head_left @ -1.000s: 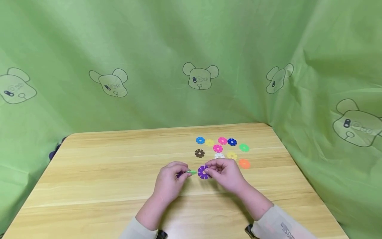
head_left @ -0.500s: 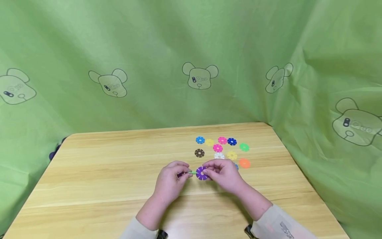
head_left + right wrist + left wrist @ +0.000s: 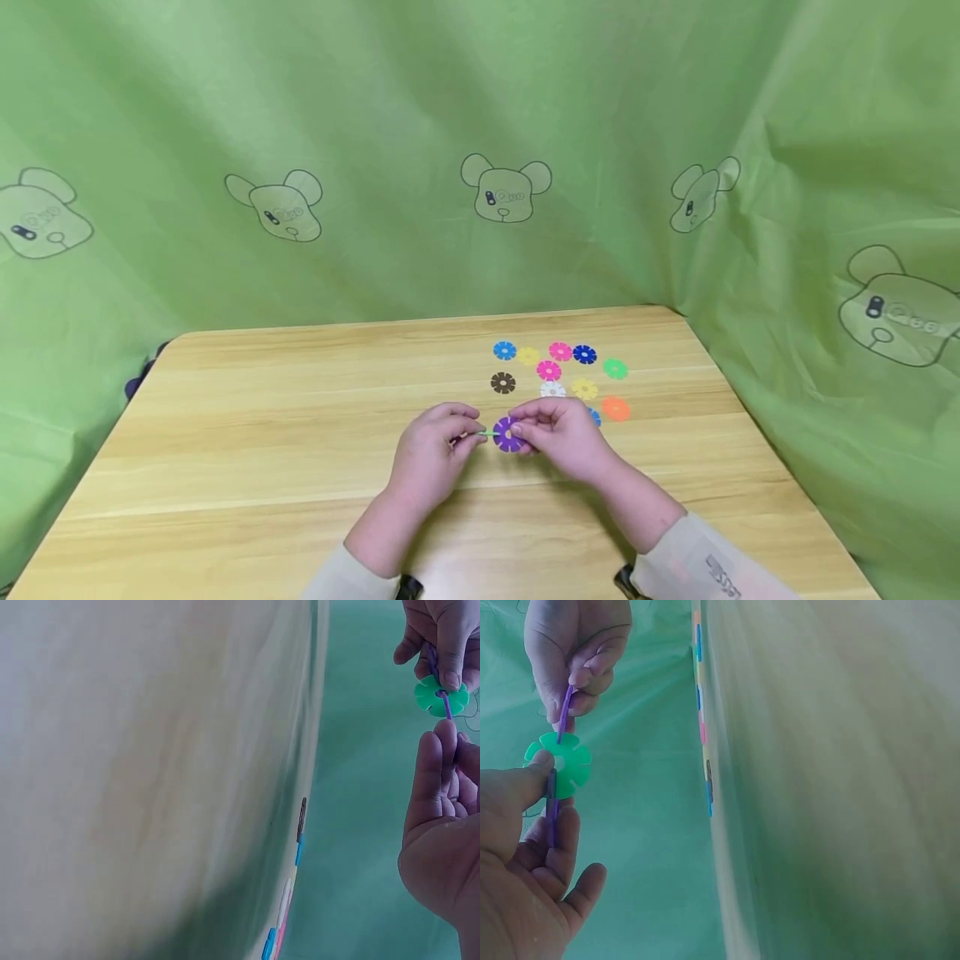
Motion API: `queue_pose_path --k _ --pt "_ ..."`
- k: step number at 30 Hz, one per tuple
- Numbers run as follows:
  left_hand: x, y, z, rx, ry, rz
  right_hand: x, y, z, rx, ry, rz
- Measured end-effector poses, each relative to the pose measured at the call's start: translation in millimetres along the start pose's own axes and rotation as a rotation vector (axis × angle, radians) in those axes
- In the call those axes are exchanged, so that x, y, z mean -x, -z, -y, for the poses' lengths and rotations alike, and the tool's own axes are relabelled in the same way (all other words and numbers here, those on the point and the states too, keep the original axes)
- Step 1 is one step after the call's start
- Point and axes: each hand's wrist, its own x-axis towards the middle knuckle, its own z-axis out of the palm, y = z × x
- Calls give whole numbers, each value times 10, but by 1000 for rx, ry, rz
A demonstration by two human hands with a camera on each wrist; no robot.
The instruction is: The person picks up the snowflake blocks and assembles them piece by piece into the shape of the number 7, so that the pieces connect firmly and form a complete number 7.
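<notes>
Left hand (image 3: 433, 443) and right hand (image 3: 567, 436): both pinching, above wood-grain table (image 3: 262, 417).
Left: green round notched plastic disc (image 3: 576, 761), slim purple piece (image 3: 552, 826) against it. Right: purple round notched plastic disc (image 3: 501, 442), meeting the green edge.

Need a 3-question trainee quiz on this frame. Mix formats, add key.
1. Multiple choice. In the left wrist view, what color is the disc between the two purple discs?
A) Orange
B) Green
C) White
2. True or false: the right hand pinches a purple disc.
3. Count: how many pink discs show on the table in the head view?

Key: 1. B, the green disc. 2. True. 3. Two.
</notes>
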Motion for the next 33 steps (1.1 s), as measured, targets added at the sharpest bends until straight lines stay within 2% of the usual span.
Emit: queue_pose_path --k 13,23,33 --pt "4 -33 2 -10 -44 -72 -17 -4 51 -17 -32 -6" --pt "6 -36 -20 13 -14 -59 -19 -5 81 -41 -60 -2" --pt "3 -34 -44 16 -23 -66 -17 -18 97 -71 -81 3"
